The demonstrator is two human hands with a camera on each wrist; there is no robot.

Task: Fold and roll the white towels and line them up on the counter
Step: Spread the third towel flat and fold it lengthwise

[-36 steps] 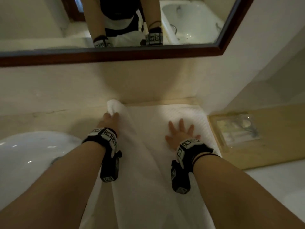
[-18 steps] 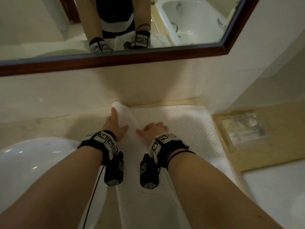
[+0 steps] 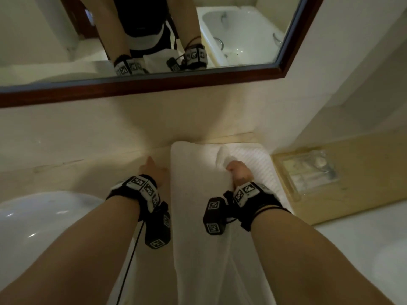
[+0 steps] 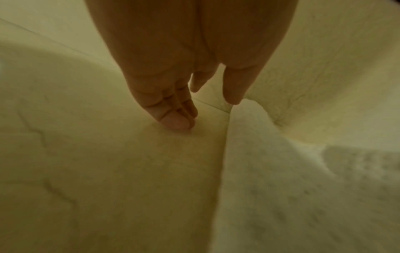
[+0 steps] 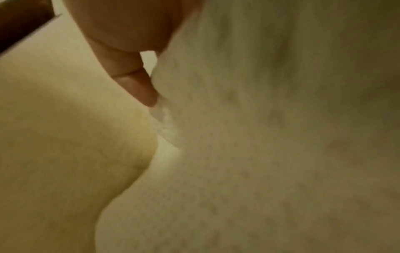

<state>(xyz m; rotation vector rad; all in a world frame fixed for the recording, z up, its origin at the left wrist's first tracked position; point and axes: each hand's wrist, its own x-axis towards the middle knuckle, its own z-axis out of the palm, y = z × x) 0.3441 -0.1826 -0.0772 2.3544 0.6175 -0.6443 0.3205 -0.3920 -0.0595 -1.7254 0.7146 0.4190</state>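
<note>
Both bare forearms reach forward, each wrist strapped with a black tagged band. The left hand (image 3: pixel 154 172) lies with fingers (image 4: pixel 173 118) straight and together, pointing ahead. The right hand (image 3: pixel 239 173) is curled, thumb (image 5: pixel 138 85) pinching the towel (image 3: pixel 198 194).

white towel (image 3: pixel 198 194) with a fine ribbed weave, cream marble counter (image 3: pixel 66 172) with faint veins, white basin (image 3: pixel 33 227), dark reddish-brown mirror frame (image 3: pixel 154 84), black wrist bands (image 3: pixel 141 190) with black-and-white square markers

white towel (image 3: pixel 198 216) cut off at bottom edge, right hand (image 3: pixel 239 173) fingers buried in its fold
</note>
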